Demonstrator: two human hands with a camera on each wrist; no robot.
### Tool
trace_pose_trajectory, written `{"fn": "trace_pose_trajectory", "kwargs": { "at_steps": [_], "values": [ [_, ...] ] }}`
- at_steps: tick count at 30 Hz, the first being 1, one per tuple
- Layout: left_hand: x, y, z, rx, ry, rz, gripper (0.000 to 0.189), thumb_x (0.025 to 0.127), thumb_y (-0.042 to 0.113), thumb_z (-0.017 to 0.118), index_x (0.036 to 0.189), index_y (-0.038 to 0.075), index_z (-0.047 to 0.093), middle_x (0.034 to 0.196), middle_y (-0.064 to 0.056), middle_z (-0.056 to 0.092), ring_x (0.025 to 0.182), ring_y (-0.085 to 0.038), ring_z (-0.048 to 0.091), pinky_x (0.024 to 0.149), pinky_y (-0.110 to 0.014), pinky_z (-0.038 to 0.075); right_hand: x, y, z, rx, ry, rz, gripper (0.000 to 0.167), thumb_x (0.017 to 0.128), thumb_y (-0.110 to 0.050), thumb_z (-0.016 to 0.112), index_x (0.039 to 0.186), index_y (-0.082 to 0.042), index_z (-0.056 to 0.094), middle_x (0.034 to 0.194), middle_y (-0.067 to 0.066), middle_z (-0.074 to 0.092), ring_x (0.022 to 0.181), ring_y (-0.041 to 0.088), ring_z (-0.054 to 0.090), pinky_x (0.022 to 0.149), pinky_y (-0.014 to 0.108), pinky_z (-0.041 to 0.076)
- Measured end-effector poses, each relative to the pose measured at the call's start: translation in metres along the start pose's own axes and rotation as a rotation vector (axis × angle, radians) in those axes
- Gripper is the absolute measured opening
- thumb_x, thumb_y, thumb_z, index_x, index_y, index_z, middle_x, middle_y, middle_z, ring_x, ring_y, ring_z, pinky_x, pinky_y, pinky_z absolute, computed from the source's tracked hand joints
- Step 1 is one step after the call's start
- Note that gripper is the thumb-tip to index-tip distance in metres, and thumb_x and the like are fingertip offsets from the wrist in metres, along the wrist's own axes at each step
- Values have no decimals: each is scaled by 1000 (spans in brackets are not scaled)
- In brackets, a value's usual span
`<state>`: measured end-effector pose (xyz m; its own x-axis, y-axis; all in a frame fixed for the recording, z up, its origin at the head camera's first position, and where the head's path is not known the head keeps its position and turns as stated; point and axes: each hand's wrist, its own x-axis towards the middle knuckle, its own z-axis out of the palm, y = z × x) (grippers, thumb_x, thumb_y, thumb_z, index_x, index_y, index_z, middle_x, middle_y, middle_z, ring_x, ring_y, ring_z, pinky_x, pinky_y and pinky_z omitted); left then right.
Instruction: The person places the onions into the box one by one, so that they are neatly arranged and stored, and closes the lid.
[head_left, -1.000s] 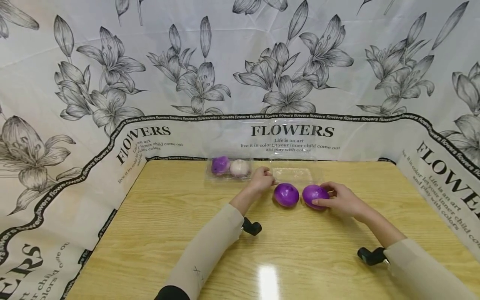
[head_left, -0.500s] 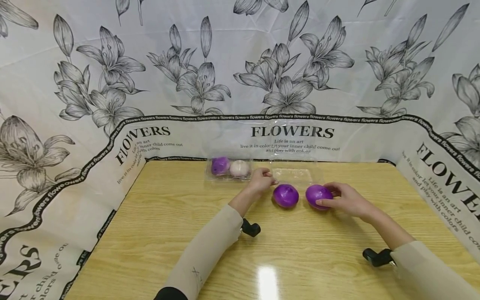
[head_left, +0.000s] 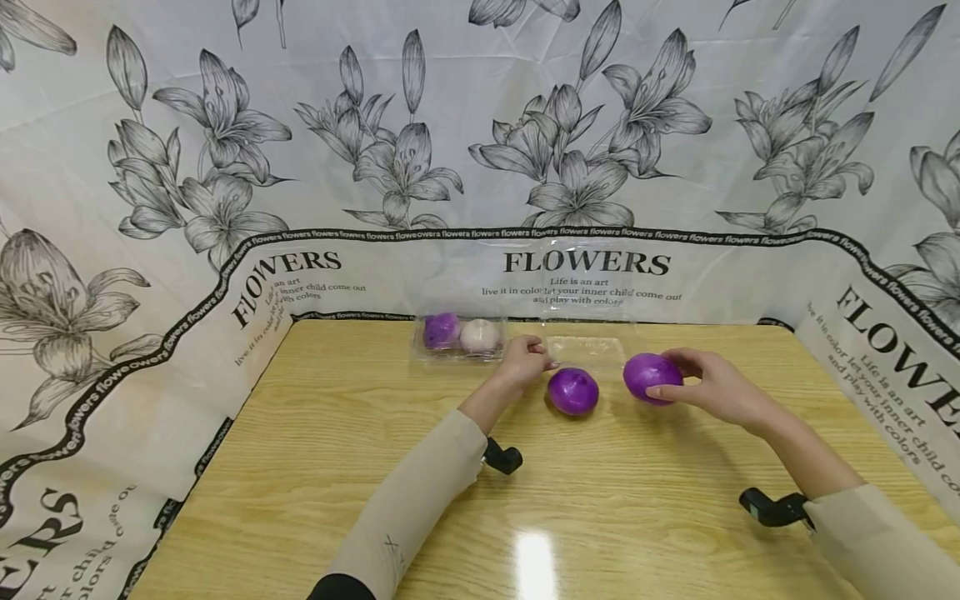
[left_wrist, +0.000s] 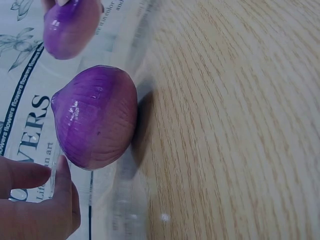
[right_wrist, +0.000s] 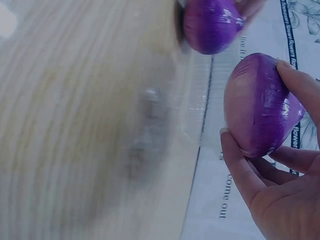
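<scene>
My left arm (head_left: 429,479) is stretched forward, the left hand (head_left: 522,363) pinching, its fingertips (left_wrist: 62,175) nearly together. My right arm (head_left: 812,454) slants in from the side, the right hand (head_left: 712,388) gripping, thumb (head_left: 664,392) opposite curled fingers (right_wrist: 299,82).

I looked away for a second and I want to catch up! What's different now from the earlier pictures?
The right hand has moved the purple onion to the right, away from the other purple onion, and seems to have lifted it. It was already held, so nothing was newly grabbed or let go. The left hand stayed at the open clear container, and the other purple onion stayed put.
</scene>
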<state>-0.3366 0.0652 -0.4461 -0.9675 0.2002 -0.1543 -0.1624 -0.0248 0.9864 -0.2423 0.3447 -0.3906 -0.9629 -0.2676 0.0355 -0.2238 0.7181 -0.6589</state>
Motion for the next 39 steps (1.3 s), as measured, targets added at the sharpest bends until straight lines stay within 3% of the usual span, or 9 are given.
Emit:
{"fn": "trace_pose_trajectory", "kwargs": {
  "at_steps": [7,14,22,39],
  "values": [
    [-1,0,-1,1,-7,-3,59,91,-17,56,147,-15,38,132,-30,52,111,-39,67,94,-31,62,7,-10,-8,13,20,-4,76,94,-35,76,144,13,45,138,32,56,128,48,54,106,58,49],
    [0,-2,0,-4,-11,4,58,91,-18,56,146,-17,38,132,-31,51,109,-39,67,96,-33,62,19,-17,-8,7,47,-3,73,93,-37,77,144,8,49,134,27,61,124,41,58,98,43,55],
    [-1,0,0,11,-11,4,58,91,-17,56,146,-17,38,132,-31,52,110,-39,67,97,-34,61,36,-19,0,-20,78,-37,77,91,-38,79,143,10,48,134,30,59,123,45,57,103,61,52],
    [-2,2,-1,19,-18,9,59,90,-18,56,146,-18,37,128,-29,54,109,-38,67,95,-32,62,67,-18,20,-53,75,-71,77,91,-33,80,141,14,47,130,33,60,118,47,60,101,59,56]
  ]
}}
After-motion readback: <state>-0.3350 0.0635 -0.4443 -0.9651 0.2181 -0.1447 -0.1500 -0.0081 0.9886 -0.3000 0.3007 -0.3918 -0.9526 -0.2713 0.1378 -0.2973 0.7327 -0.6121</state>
